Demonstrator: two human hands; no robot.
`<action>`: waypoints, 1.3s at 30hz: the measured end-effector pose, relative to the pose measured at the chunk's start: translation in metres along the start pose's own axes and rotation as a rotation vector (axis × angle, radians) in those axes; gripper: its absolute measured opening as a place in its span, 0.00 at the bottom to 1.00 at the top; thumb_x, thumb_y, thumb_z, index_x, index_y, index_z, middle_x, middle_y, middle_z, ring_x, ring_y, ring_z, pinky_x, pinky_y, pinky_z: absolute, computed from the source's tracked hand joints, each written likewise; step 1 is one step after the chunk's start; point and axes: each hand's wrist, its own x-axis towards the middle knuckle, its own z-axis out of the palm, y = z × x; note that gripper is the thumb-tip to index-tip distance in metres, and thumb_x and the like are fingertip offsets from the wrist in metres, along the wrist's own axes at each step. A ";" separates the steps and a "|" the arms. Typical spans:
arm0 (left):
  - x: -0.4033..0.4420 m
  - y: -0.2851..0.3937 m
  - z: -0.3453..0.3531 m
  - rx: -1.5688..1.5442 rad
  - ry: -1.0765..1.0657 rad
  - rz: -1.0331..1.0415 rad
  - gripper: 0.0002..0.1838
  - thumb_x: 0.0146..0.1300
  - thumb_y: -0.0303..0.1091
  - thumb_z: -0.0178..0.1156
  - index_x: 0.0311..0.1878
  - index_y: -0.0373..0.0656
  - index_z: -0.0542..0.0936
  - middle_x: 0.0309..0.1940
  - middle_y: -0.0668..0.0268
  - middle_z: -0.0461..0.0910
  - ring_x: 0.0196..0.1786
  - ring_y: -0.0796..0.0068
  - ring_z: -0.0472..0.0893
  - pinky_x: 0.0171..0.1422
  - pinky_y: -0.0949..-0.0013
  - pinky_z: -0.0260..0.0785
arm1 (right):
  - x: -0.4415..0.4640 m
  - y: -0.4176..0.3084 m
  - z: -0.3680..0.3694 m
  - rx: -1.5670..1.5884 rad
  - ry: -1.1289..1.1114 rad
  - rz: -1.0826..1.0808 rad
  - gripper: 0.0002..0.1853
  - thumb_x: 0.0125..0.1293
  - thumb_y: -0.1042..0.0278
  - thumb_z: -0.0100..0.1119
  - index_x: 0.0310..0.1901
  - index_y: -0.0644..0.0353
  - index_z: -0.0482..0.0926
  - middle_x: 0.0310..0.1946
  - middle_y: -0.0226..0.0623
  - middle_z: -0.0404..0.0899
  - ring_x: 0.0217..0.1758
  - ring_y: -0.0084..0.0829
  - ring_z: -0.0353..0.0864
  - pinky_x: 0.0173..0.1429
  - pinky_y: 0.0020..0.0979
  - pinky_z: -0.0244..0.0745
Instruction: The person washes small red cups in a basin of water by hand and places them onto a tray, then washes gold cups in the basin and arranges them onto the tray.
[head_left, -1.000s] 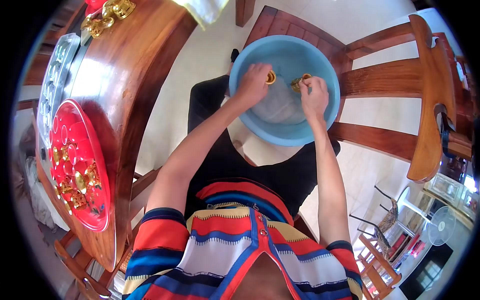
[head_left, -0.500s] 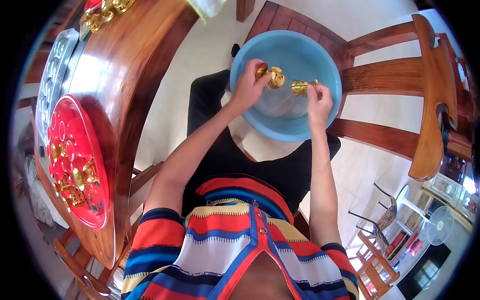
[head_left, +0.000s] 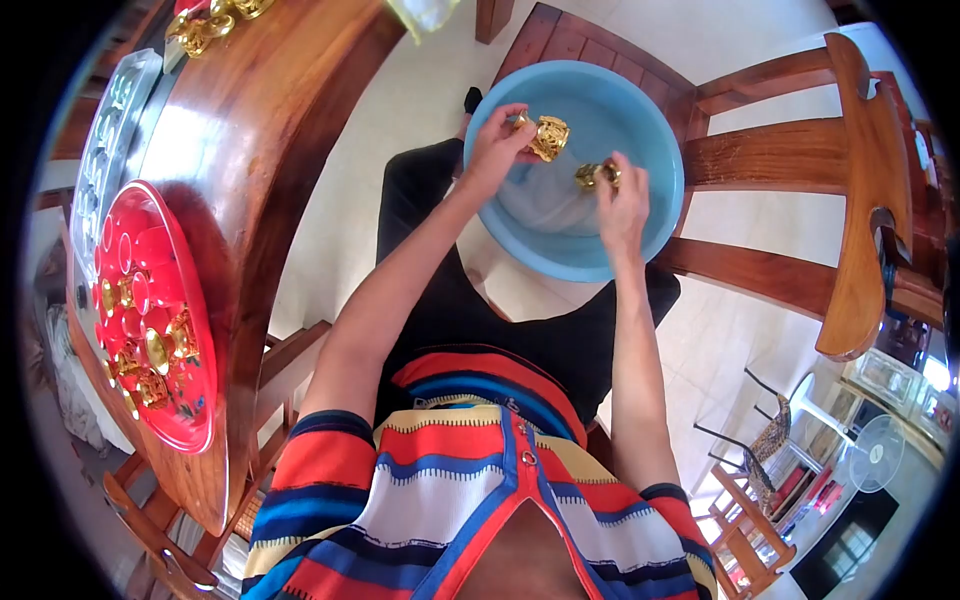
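Over the blue basin (head_left: 573,268), my left hand (head_left: 494,146) is closed around an ornate gold-coloured cup-like piece (head_left: 550,139) with a raised pattern. My right hand (head_left: 624,203) pinches a smaller shiny gold-coloured piece (head_left: 588,177). The fingers hide part of it, and its exact kind is not clear. The two pieces are held apart, with a small gap between them. Below them, the inside of the basin looks pale and hazy at the bottom.
The basin stands on a wooden chair (head_left: 765,153). To the left, a wooden table (head_left: 270,110) bears a red tray (head_left: 203,400) with red cups and gold-coloured pieces, a clear plastic tray (head_left: 118,120) and more gold-coloured ornaments (head_left: 205,32). A white fan (head_left: 872,453) is at the right.
The piece in my left hand has turned and shows a broader patterned side. My right hand has shifted slightly left and tilted its piece, which now looks shorter.
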 end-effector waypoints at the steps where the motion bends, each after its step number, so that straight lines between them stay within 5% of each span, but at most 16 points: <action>1: 0.002 -0.002 0.002 -0.019 0.020 0.025 0.20 0.65 0.30 0.56 0.59 0.39 0.67 0.45 0.60 0.74 0.46 0.70 0.78 0.44 0.66 0.79 | -0.005 -0.004 0.005 -0.021 0.015 -0.034 0.21 0.59 0.70 0.63 0.55 0.60 0.73 0.44 0.45 0.76 0.44 0.36 0.78 0.43 0.30 0.74; 5: -0.002 0.007 0.002 0.036 0.024 0.038 0.20 0.65 0.29 0.56 0.59 0.41 0.68 0.43 0.61 0.75 0.43 0.70 0.80 0.41 0.67 0.80 | 0.010 -0.034 -0.012 0.130 0.124 0.069 0.21 0.59 0.71 0.63 0.55 0.60 0.73 0.44 0.41 0.77 0.41 0.33 0.78 0.43 0.29 0.74; 8: 0.004 0.001 -0.002 -0.042 0.040 -0.024 0.19 0.65 0.30 0.55 0.59 0.44 0.70 0.44 0.62 0.75 0.44 0.70 0.80 0.42 0.67 0.79 | 0.025 -0.043 -0.028 0.634 0.042 0.283 0.19 0.62 0.70 0.61 0.54 0.64 0.73 0.41 0.33 0.76 0.37 0.24 0.77 0.44 0.27 0.75; 9: 0.004 0.001 -0.003 -0.042 0.040 -0.024 0.19 0.65 0.30 0.55 0.59 0.44 0.70 0.44 0.62 0.75 0.44 0.70 0.80 0.42 0.67 0.79 | 0.028 -0.046 -0.033 0.634 0.042 0.283 0.19 0.62 0.70 0.61 0.54 0.64 0.73 0.41 0.33 0.76 0.37 0.24 0.77 0.44 0.27 0.75; 12: 0.005 0.003 -0.004 -0.136 0.049 -0.099 0.19 0.66 0.30 0.54 0.60 0.46 0.70 0.45 0.63 0.74 0.44 0.71 0.79 0.44 0.66 0.78 | 0.029 -0.034 -0.034 1.289 -0.038 0.580 0.18 0.64 0.69 0.58 0.54 0.64 0.71 0.43 0.36 0.77 0.40 0.26 0.78 0.45 0.29 0.76; 13: 0.005 0.005 -0.004 -0.132 0.035 -0.118 0.19 0.67 0.31 0.53 0.61 0.46 0.70 0.46 0.63 0.74 0.45 0.70 0.79 0.45 0.65 0.77 | 0.023 -0.027 -0.028 1.285 -0.032 0.580 0.18 0.64 0.69 0.58 0.54 0.64 0.71 0.43 0.36 0.77 0.40 0.26 0.78 0.45 0.29 0.76; 15: 0.003 0.003 -0.002 -0.123 0.008 -0.144 0.19 0.67 0.31 0.52 0.61 0.47 0.69 0.47 0.63 0.73 0.45 0.70 0.79 0.47 0.64 0.77 | 0.006 -0.013 -0.011 -0.186 0.011 -0.126 0.18 0.65 0.68 0.58 0.54 0.65 0.71 0.44 0.39 0.77 0.41 0.27 0.78 0.45 0.29 0.76; 16: 0.004 0.003 -0.003 -0.120 -0.010 -0.132 0.19 0.67 0.31 0.51 0.62 0.47 0.69 0.47 0.63 0.73 0.46 0.70 0.79 0.47 0.63 0.76 | 0.002 -0.003 -0.002 0.038 0.041 0.137 0.18 0.65 0.67 0.58 0.54 0.66 0.71 0.44 0.39 0.76 0.42 0.28 0.78 0.47 0.30 0.76; 17: 0.005 0.003 -0.006 -0.118 -0.018 -0.120 0.20 0.68 0.31 0.51 0.62 0.47 0.69 0.47 0.64 0.73 0.47 0.70 0.79 0.48 0.63 0.76 | 0.010 -0.007 -0.002 0.044 0.038 0.128 0.18 0.65 0.67 0.58 0.54 0.66 0.71 0.44 0.39 0.76 0.42 0.28 0.78 0.47 0.30 0.76; 19: -0.001 -0.001 -0.008 -0.137 -0.020 -0.146 0.19 0.68 0.31 0.51 0.62 0.47 0.69 0.47 0.63 0.73 0.47 0.70 0.78 0.49 0.63 0.75 | 0.006 -0.018 -0.015 0.607 0.031 0.468 0.19 0.65 0.67 0.58 0.54 0.65 0.71 0.43 0.38 0.76 0.43 0.29 0.77 0.49 0.31 0.75; 23: 0.002 0.010 -0.002 -0.147 -0.003 -0.178 0.19 0.67 0.31 0.53 0.61 0.45 0.69 0.47 0.64 0.74 0.46 0.71 0.78 0.49 0.64 0.75 | 0.008 -0.005 -0.024 1.165 -0.007 0.682 0.20 0.67 0.65 0.56 0.57 0.63 0.68 0.42 0.35 0.75 0.42 0.26 0.76 0.48 0.31 0.75; 27: 0.000 0.008 0.001 -0.044 0.019 -0.133 0.20 0.65 0.31 0.56 0.60 0.44 0.70 0.46 0.64 0.75 0.44 0.74 0.78 0.49 0.67 0.74 | -0.005 -0.001 -0.025 1.237 -0.063 0.705 0.21 0.67 0.62 0.56 0.58 0.62 0.67 0.43 0.34 0.74 0.42 0.26 0.76 0.47 0.31 0.74; 31: 0.001 0.004 0.006 0.216 0.022 0.110 0.22 0.61 0.28 0.60 0.58 0.41 0.69 0.44 0.65 0.76 0.43 0.78 0.76 0.48 0.71 0.72 | -0.029 -0.014 -0.021 0.874 0.024 0.619 0.21 0.67 0.61 0.57 0.57 0.63 0.69 0.47 0.35 0.72 0.43 0.26 0.76 0.50 0.28 0.72; 33: -0.003 0.013 0.019 0.236 -0.023 0.238 0.22 0.60 0.27 0.61 0.57 0.40 0.69 0.44 0.66 0.76 0.43 0.79 0.76 0.48 0.73 0.72 | -0.037 -0.018 -0.020 0.601 0.065 0.383 0.21 0.66 0.64 0.57 0.57 0.64 0.69 0.50 0.36 0.72 0.47 0.27 0.76 0.53 0.27 0.71; 39: -0.021 0.060 0.074 0.317 -0.016 0.523 0.20 0.59 0.25 0.62 0.54 0.39 0.70 0.46 0.66 0.76 0.47 0.75 0.77 0.50 0.70 0.70 | -0.048 -0.017 -0.016 0.460 0.148 0.320 0.21 0.66 0.68 0.57 0.57 0.65 0.69 0.50 0.40 0.72 0.49 0.28 0.74 0.54 0.27 0.69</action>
